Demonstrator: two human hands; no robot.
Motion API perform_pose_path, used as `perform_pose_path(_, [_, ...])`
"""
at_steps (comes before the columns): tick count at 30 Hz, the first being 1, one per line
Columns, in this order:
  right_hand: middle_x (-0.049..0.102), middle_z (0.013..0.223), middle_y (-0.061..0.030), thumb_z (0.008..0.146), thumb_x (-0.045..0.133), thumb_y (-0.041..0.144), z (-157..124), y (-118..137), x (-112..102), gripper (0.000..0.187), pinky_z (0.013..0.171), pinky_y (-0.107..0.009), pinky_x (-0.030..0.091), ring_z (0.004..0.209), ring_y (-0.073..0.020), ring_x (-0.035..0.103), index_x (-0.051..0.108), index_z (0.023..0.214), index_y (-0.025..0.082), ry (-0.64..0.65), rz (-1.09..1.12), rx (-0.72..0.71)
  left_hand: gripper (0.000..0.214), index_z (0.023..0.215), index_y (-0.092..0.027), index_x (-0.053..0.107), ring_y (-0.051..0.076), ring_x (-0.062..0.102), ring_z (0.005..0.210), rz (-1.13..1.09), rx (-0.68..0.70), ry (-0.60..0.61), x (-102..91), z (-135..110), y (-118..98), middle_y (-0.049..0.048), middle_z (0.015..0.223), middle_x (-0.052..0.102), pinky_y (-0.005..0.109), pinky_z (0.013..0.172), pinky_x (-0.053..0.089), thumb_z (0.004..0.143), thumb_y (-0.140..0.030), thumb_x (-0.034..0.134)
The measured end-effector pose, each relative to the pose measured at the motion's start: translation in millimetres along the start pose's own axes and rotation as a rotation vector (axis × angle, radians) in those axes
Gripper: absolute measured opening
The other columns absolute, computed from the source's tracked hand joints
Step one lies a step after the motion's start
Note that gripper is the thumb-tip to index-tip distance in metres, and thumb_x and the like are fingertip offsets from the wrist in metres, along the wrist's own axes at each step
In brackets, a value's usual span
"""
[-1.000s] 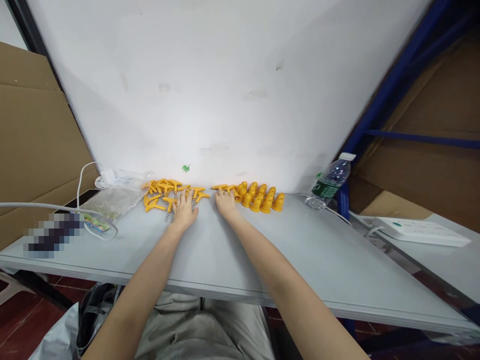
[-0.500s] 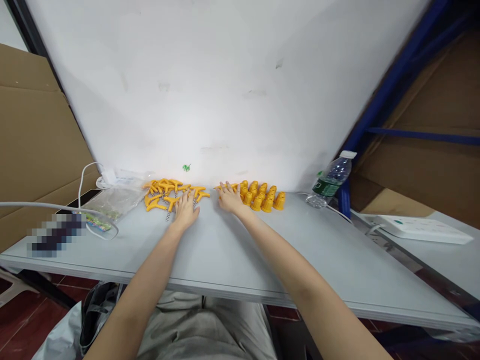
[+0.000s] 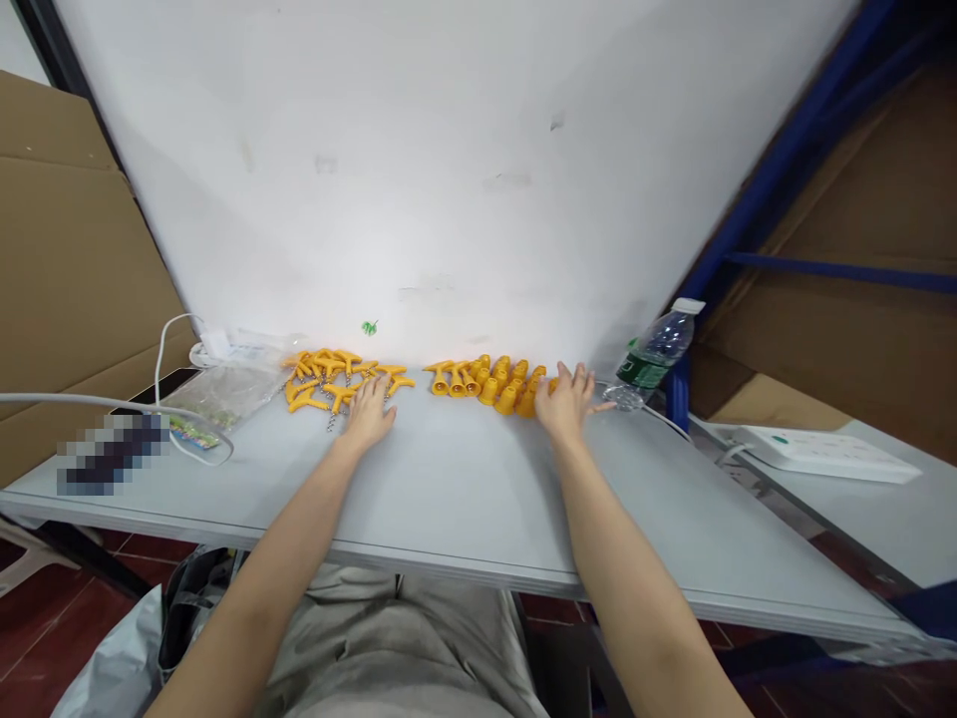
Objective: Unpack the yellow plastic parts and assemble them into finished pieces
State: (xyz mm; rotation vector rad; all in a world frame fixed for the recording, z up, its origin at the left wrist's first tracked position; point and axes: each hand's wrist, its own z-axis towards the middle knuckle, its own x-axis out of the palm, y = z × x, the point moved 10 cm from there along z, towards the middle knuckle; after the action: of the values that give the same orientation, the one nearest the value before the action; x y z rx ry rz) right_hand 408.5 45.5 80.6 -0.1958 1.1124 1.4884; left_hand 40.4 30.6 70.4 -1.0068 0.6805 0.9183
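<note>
Right now your left hand (image 3: 369, 417) lies palm down and open on the smooth grey tabletop (image 3: 464, 499), fingers spread and gripping nothing, with the fingertips at the near edge of the heap of orange T-shaped plastic handles (image 3: 327, 380). Thin, twisted metal stems stick out of several of those handles, and the pieces lie tangled and overlapping against the matte white board (image 3: 449, 179). Your right hand (image 3: 566, 404) is also open and flat, fingers fanned, holding nothing. It sits at the right end of the cluster of orange cone-shaped caps (image 3: 499, 383) and touches the nearest ones. The caps are glossy moulded plastic. Most stand upright on their wide bases in loose rows, while a few at the left end lie tipped on their sides. A clear ribbed water bottle (image 3: 654, 356) with a green label leans just beyond your right fingertips. A crinkled transparent plastic bag (image 3: 224, 394) rests left of the handles.
</note>
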Motion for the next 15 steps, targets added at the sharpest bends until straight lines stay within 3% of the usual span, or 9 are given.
perform_pose_path(4, [0.044,0.15,-0.0186,0.096,0.03,0.037,-0.3,-23.6,22.9,0.051,0.11,-0.071,0.02,0.142,-0.036,0.031,0.061,0.131,0.017,0.118,0.075,0.08,0.063,0.145,-0.019,0.04,0.033,0.04,0.139,-0.021,0.007,-0.006,1.6,0.2,1.0,0.0157,0.148,0.046,0.051,0.113,0.036,0.084,-0.019,0.057])
perform_pose_path(8, [0.054,0.138,-0.0209,0.1,0.02,0.039,-6.6,-34.6,44.3,0.057,0.109,-0.065,0.025,0.133,-0.0343,0.045,0.059,0.134,0.015,0.274,0.095,0.155,0.062,0.144,-0.018,0.041,0.033,0.04,0.139,-0.047,0.027,-0.013,4.2,1.0,2.7,0.0156,0.147,0.048,0.051,0.113,0.036,0.084,-0.019,0.057])
perform_pose_path(11, [0.055,0.136,-0.0233,0.101,0.02,0.036,-10.5,-34.3,52.1,0.057,0.11,-0.063,0.024,0.133,-0.0355,0.045,0.061,0.132,0.012,0.375,-0.005,0.155,0.062,0.143,-0.018,0.042,0.032,0.04,0.139,-0.065,0.049,-0.009,6.9,2.1,3.8,0.0155,0.145,0.049,0.052,0.113,0.036,0.083,-0.019,0.056])
perform_pose_path(15, [0.052,0.142,-0.0171,0.098,0.033,0.029,-14.8,-28.9,52.2,0.046,0.111,-0.066,0.019,0.136,-0.0344,0.042,0.062,0.132,0.021,0.42,-0.095,0.13,0.061,0.142,-0.017,0.043,0.032,0.041,0.138,-0.076,0.073,-0.014,8.9,3.4,4.4,0.0159,0.144,0.05,0.052,0.112,0.037,0.083,-0.019,0.056])
